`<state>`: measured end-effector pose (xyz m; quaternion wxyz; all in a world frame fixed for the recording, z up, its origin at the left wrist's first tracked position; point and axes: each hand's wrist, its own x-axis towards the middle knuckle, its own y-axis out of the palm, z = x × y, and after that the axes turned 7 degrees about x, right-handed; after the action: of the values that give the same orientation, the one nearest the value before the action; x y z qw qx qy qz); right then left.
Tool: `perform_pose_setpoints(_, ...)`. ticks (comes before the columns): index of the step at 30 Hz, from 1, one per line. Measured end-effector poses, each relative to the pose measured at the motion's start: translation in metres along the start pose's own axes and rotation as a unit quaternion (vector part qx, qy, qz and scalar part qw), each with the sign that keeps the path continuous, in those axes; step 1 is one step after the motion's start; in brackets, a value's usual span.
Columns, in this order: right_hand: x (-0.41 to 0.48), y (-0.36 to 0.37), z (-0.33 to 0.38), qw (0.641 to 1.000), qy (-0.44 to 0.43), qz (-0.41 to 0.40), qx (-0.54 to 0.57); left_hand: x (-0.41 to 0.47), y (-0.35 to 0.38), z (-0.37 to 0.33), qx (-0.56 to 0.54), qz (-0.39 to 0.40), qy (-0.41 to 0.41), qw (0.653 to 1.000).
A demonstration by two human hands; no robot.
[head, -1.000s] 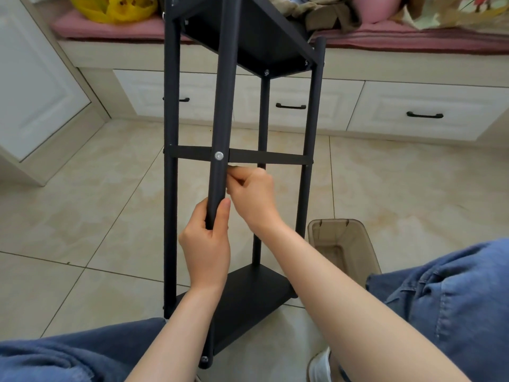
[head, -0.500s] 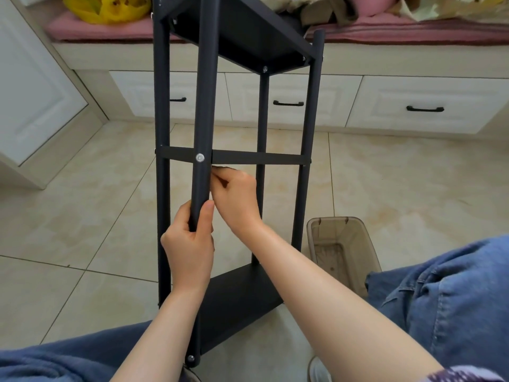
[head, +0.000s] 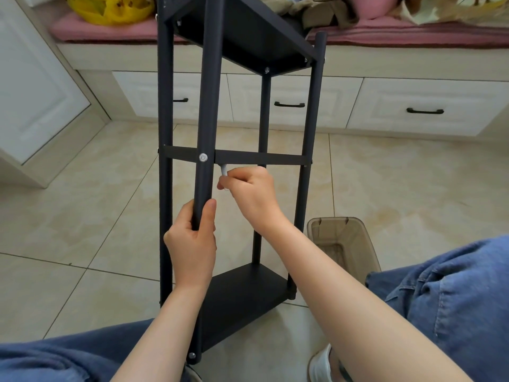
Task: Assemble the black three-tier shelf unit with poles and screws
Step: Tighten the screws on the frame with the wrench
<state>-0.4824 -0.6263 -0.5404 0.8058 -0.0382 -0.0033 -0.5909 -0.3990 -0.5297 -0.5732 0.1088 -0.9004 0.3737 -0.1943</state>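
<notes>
The black shelf unit (head: 242, 293) stands on the tiled floor in front of me, with four poles and three tiers. My left hand (head: 192, 241) grips the near pole (head: 206, 111) below the middle tier (head: 259, 158). A silver screw (head: 203, 157) sits in that pole at the middle tier's level. My right hand (head: 253, 194) pinches a small white tool (head: 224, 172) just under the middle tier, right of the near pole. What the tool's tip touches is hidden.
A clear brownish plastic bin (head: 341, 244) stands on the floor right of the shelf. White drawers (head: 424, 108) with black handles run along the back under a pink-cushioned bench (head: 385, 31). My knees in blue jeans (head: 446, 299) flank the shelf.
The shelf shifted slightly left in view. My right hand has dropped a little from the middle tier, and the white tool now shows between its fingers. The left hand still grips the pole.
</notes>
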Motion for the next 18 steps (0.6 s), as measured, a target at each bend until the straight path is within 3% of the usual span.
perform_pose_setpoints(18,-0.002,0.006,0.002,0.989,-0.109,-0.040,-0.090,0.000,0.001,0.000,-0.009,0.007,-0.002,1.000)
